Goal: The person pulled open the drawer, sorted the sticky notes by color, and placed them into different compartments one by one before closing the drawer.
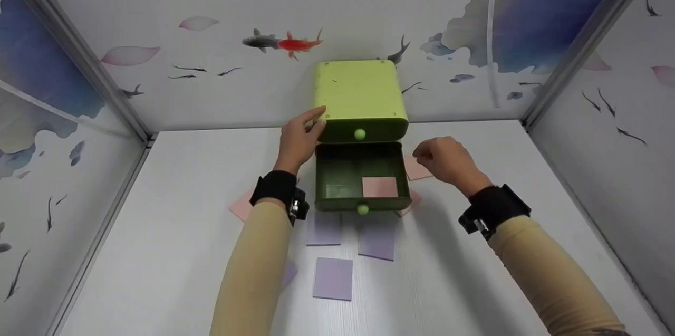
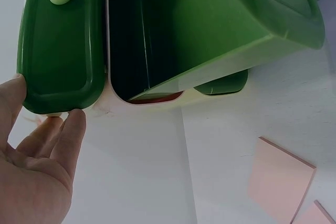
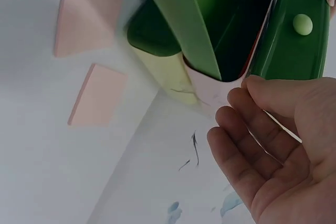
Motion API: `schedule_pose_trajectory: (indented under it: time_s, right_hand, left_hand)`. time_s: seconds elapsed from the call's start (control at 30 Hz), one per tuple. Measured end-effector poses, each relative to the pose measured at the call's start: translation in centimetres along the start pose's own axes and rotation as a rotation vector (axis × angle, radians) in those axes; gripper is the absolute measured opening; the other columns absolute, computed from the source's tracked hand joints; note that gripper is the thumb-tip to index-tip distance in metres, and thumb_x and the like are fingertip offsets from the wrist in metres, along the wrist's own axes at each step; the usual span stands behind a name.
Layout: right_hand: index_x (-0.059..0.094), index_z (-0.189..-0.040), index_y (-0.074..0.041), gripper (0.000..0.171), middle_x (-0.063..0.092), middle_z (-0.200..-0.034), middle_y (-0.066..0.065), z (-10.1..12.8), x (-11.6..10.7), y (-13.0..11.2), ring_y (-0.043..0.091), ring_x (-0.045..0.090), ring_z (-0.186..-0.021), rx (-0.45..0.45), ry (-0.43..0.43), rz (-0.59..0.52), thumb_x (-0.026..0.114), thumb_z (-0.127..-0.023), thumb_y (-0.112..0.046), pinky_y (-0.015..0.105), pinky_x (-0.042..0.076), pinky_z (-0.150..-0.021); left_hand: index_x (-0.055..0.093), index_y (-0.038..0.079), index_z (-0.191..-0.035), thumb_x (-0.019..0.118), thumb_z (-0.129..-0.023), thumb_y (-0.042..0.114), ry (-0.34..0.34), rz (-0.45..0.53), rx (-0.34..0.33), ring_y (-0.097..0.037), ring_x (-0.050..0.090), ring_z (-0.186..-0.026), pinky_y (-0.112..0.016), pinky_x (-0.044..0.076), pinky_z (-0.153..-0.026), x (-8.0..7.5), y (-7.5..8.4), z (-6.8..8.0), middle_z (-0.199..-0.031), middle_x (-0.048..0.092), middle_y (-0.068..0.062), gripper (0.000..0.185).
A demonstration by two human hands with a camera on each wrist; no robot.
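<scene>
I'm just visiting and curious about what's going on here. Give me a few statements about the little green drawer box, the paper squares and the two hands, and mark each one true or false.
1. The lower drawer of the green box is pulled out. True.
2. A pink paper square lies inside the open drawer. True.
3. The upper drawer is pulled out too. False: it sits closed, with its round knob at the front.
4. The left hand touches the box at its left front corner. True.
5. The right hand holds a purple square. False: it holds nothing and hovers right of the drawer; the purple squares lie on the table.
</scene>
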State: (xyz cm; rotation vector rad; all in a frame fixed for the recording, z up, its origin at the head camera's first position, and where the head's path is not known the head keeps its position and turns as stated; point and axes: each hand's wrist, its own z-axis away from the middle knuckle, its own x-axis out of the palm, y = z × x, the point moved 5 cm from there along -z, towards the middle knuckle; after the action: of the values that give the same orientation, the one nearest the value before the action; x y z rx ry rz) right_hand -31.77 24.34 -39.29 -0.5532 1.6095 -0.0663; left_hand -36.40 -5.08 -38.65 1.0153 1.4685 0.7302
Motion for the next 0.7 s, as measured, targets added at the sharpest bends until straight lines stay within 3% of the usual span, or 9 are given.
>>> schedule_pose_trajectory:
  time_s: [0.37,0.7]
  right_hand:
    - [0.071,-0.109,0.002,0.024,0.071,-0.105,0.020,1.2,3.1,4.2,0.035,0.067,-0.097,0.173,-0.143,-0.006,0.065,-0.092,-0.014,0.050,0.054,-0.083]
    - [0.070,-0.106,0.002,0.029,0.070,-0.106,0.019,2.0,8.1,6.5,0.030,0.065,-0.089,0.301,-0.231,0.008,0.068,-0.091,-0.022,0.046,0.054,-0.077]
  left_hand:
    - [0.056,0.025,-0.139,0.054,-0.101,0.029,0.007,-0.005,0.005,-0.022,0.057,-0.127,-0.033,0.053,-0.094,-0.2,0.1,0.0,-0.145,0.052,0.000,0.038]
    - [0.055,0.025,-0.139,0.054,-0.101,0.029,0.004,0.002,-0.005,-0.020,0.059,-0.124,-0.030,0.056,-0.084,0.0,0.0,-0.1,-0.145,0.052,0.001,0.038]
